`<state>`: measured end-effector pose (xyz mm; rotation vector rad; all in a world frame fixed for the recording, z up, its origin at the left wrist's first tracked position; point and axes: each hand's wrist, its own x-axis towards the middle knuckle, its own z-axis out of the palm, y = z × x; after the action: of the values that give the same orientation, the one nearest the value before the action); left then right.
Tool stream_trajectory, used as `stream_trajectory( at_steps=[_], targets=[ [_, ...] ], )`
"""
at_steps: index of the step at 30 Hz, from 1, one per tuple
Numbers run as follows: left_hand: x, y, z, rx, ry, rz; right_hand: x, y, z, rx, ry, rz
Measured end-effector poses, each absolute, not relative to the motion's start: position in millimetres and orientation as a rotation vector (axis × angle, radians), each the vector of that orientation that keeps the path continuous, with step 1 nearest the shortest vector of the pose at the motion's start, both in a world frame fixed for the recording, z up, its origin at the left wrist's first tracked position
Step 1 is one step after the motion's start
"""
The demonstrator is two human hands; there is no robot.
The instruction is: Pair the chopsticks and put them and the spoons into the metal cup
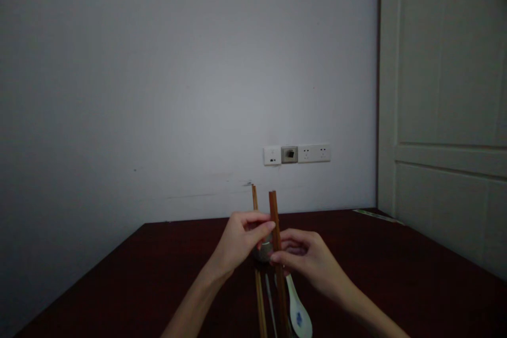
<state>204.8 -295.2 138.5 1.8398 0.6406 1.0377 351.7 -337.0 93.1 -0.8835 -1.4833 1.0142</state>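
Here, we see left hand (235,235) pinching dark chopsticks (277,241) near top, thumb and fingers closed on them; right hand (307,256) grips same pair lower down. Chopsticks stand nearly upright between 2 hands, over dark red table (356,259). Behind them, grey round thing (260,255), partly hidden. Nearer us: paler sticks (260,303), thin rod (271,301), white spoon (298,311).

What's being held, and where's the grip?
The chopsticks between the hands. Left hand: thumb-and-finger grip near their upper end. Right hand: grip lower down, nearer the middle of their visible length.
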Motion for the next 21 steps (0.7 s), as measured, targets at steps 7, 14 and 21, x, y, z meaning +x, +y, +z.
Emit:
stream_trajectory(
  at_steps=[7,14,21],
  targets=[
    [205.1,-292.2,137.0,1.866,0.647,1.053,351.1,-337.3,92.4,-0.898,-1.497,0.955],
    [206.8,-291.5,134.8,1.839,0.637,1.065,349.2,-338.6,93.6,-0.924,-1.507,0.941],
    [209.4,-292.9,132.6,1.774,0.645,1.15,350.2,-338.6,93.2,-0.938,-1.528,0.926]
  ],
)
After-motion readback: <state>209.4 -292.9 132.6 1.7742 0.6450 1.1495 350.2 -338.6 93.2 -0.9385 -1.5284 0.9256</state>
